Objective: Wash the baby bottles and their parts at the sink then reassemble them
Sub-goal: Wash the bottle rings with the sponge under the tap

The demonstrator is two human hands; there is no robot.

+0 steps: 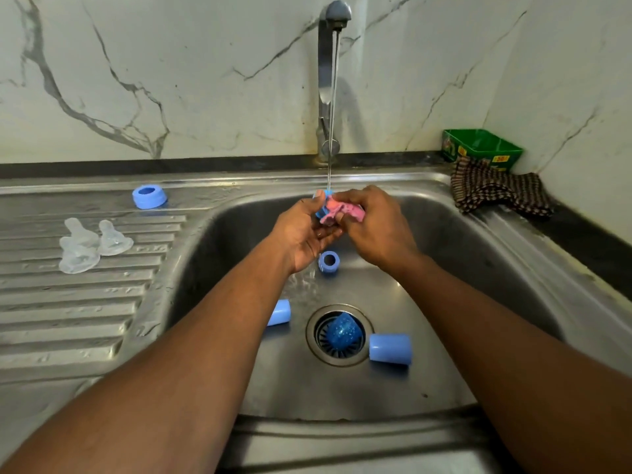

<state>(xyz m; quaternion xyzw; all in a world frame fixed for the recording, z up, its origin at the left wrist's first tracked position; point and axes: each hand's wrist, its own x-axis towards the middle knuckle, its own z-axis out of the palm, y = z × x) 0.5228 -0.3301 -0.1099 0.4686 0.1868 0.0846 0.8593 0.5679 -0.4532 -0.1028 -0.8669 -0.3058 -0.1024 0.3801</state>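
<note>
The left hand [305, 230] cups a small blue plastic screw ring [323, 211] directly under the thin stream of water [332, 107] falling from the tall grey metal tap [329, 80], fingers curled around it so the rinse runs straight over it; the right hand [371, 224] pinches a crumpled pink sponge cloth [342, 211] against that ring, pressed in close so the scrubbing happens where the water lands. Both hands hover above the stainless steel sink basin [461, 268], which lets the runoff fall to the round drain strainer [338, 335].

Below them lie the unwashed pieces, probably dropped there to wait their turn: another blue ring [329, 262] just beneath the hands, a pale blue cylindrical cap [279, 313] beside the left forearm, a second blue cap [390, 348] lying on its side by the drain, and a darker bubble-covered blue piece [340, 331] sitting on the strainer itself.

On the ribbed steel draining board [68, 309] to the left lie three clear silicone teats [92, 242] close together, and a blue ring [149, 197] stands apart near the back edge; these look rinsed and set out to drain. A brown checked cloth [496, 193] and green box [482, 147] sit at the right corner.
</note>
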